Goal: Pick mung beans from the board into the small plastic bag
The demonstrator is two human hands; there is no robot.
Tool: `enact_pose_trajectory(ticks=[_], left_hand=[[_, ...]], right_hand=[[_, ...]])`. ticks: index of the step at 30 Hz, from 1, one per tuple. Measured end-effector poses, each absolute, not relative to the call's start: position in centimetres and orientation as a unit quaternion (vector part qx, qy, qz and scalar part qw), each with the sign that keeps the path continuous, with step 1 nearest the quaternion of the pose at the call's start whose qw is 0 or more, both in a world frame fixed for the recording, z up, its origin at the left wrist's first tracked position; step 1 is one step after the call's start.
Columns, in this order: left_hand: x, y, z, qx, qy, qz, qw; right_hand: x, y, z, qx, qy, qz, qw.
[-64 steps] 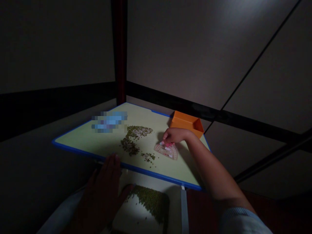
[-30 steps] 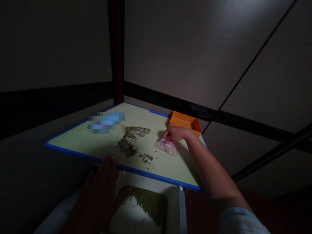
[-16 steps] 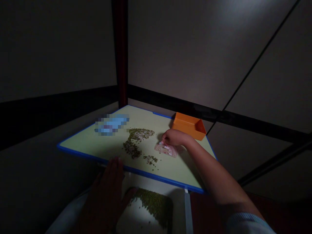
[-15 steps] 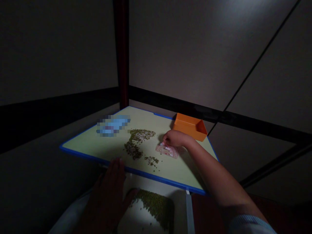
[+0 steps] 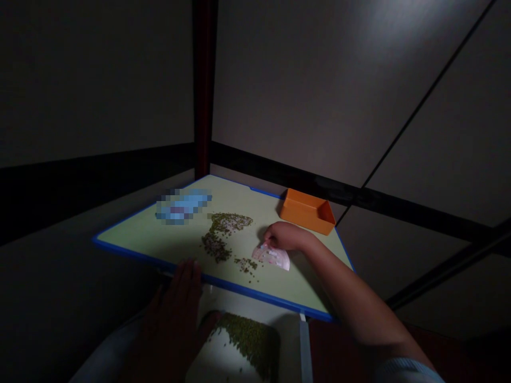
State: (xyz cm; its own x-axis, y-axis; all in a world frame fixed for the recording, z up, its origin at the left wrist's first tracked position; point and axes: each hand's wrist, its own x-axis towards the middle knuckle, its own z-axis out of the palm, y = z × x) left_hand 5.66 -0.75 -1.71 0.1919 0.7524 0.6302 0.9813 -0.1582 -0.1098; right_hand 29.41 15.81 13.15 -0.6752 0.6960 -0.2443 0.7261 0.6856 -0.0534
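Observation:
My right hand [image 5: 285,235] is over the right part of a pale yellow board [image 5: 299,284] with a blue rim. Its fingers pinch a pink, half-round protractor [image 5: 277,259] by its upper side, low over the surface. Left of the protractor, small green seeds [image 5: 230,222] lie in loose patches. My left hand [image 5: 175,314], in deep shadow, has its fingers stretched out at the board's near edge. Its thumb points toward a pale tray [image 5: 215,359] below the board, where more green seeds are heaped along the far and right sides.
An orange open box [image 5: 305,213] stands at the board's back right corner, beyond my right hand. A blurred light-blue item [image 5: 183,206] lies at the back left. Walls close in behind the board, with a dark red post [image 5: 204,96] at the corner.
My right hand has moved slightly nearer, and the protractor has tilted so it shows brighter. The left hand stays at the edge. The view has shifted a little.

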Motion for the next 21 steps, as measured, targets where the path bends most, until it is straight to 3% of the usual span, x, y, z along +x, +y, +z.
enact_pose_trajectory(ticks=[21], left_hand=[[5.6, -0.6, -1.4, -0.727, -0.59, -0.225, 0.269]], right_hand=[[32.2, 13.2, 12.3, 0.34, 0.917, -0.19, 0.083]])
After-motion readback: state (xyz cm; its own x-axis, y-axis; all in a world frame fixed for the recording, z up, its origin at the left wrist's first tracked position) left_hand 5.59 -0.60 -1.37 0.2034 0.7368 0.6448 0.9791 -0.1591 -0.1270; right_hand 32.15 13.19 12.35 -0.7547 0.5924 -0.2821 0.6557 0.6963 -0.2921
